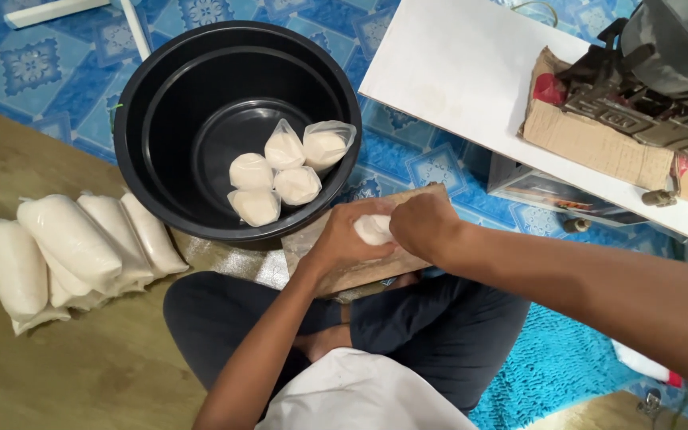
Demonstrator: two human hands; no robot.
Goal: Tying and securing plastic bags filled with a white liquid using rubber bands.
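Both hands (384, 235) grip small bag (373, 229) — prob. tying.

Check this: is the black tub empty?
No, the black tub holds five small white filled bags lying together on its bottom.

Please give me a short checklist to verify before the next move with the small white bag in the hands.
1. Small bag held by both hands: ok; left hand, right hand.
2. Bag closed at its top: cannot tell, hands cover it.
3. Wooden board lies under the hands: ok.
4. Black tub close by, with room left: ok.
5. Five filled bags lie inside the tub: ok.
6. Large bags beside the tub, apart from it: ok.
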